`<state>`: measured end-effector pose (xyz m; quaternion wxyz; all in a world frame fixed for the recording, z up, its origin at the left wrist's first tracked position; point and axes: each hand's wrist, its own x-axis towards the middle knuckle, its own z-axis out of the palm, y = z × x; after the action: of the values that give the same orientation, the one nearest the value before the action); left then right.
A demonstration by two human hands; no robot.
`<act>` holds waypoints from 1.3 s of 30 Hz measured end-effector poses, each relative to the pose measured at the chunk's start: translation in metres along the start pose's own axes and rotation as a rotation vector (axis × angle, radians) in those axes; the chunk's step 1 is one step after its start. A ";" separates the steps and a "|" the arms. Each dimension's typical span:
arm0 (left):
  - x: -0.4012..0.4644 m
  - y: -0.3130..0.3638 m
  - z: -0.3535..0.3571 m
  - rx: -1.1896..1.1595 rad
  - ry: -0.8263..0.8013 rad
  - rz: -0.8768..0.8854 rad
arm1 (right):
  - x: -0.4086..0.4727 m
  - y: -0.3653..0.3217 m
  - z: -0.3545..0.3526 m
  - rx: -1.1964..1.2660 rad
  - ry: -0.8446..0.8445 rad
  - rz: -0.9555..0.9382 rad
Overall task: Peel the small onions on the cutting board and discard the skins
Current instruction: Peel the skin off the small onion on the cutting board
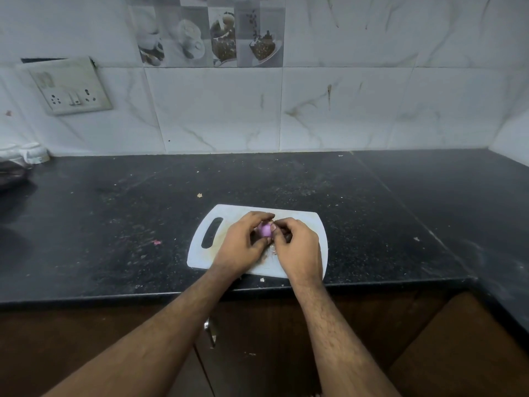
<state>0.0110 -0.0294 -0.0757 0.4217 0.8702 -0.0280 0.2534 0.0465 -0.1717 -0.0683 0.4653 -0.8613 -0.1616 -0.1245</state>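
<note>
A small purple onion [264,230] is held above the white cutting board [209,247], its shiny peeled side facing up. My left hand [243,242] grips it from the left with curled fingers and thumb. My right hand [297,247] pinches at the onion's right end with thumb and fingertips. Brownish skin scraps [270,252] lie on the board below and between my hands. Other onions on the board, if any, are hidden behind my hands.
The board lies near the front edge of a black stone counter [114,224] speckled with skin bits [157,242]. White containers [34,152] stand at the far left by the tiled wall. A wall socket [71,90] hangs upper left. Wooden cabinets [343,325] are below.
</note>
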 end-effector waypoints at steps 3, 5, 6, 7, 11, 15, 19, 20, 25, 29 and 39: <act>-0.001 0.001 0.001 -0.022 -0.012 -0.014 | 0.000 0.002 0.000 0.017 -0.021 0.021; -0.001 0.001 0.002 -0.045 -0.015 -0.038 | 0.001 0.002 0.000 0.040 -0.028 0.047; -0.001 0.001 0.001 -0.053 -0.014 -0.051 | 0.001 0.002 0.000 0.052 -0.026 0.063; -0.001 0.001 0.001 -0.060 -0.014 -0.062 | 0.001 0.002 0.000 0.061 -0.023 0.076; -0.001 0.002 0.001 -0.063 -0.017 -0.083 | 0.001 0.001 0.001 0.044 -0.012 0.103; 0.000 0.000 0.002 -0.078 -0.007 -0.099 | 0.001 0.000 0.001 0.043 0.006 0.125; 0.001 -0.001 0.004 -0.075 -0.006 -0.112 | 0.001 -0.001 -0.001 0.041 0.058 0.143; 0.001 -0.001 0.005 -0.071 -0.004 -0.109 | 0.001 -0.001 -0.001 0.034 0.064 0.143; 0.000 -0.002 0.004 -0.039 -0.001 -0.072 | 0.001 -0.004 -0.001 0.044 0.012 0.080; 0.000 0.000 0.002 0.030 -0.034 -0.002 | 0.002 -0.002 0.000 -0.027 0.016 0.048; -0.001 0.002 0.003 -0.011 -0.011 -0.125 | 0.002 -0.002 0.001 -0.084 0.147 0.158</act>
<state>0.0112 -0.0328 -0.0758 0.4414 0.8692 0.0226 0.2217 0.0479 -0.1699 -0.0667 0.4478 -0.8786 -0.0533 -0.1570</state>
